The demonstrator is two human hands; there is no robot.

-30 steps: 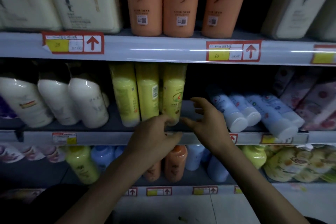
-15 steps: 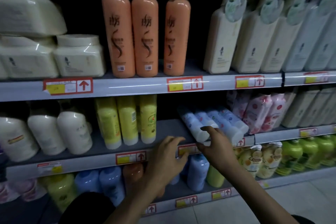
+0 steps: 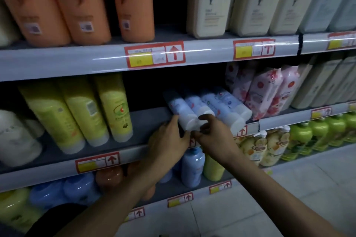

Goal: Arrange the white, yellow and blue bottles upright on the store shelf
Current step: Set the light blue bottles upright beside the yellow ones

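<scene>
orange bottles (image 3: 82, 5): tops cut by top edge | price tag (image 3: 154, 54): print blurred, unreadable | blue bottle (image 3: 179, 107): cap partly covered

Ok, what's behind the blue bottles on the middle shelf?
Only darkness shows behind the blue bottles; pink packs stand to their right. Anything deeper is hidden in shadow.

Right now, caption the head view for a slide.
Left hand and right hand hold the leftmost lying blue bottle on the shelf.

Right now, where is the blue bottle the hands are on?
Head view, centre: the leftmost blue bottle lies on the middle shelf, right of the yellow bottles, beside the other blue bottles, its cap gripped by the left hand and right hand.
</scene>
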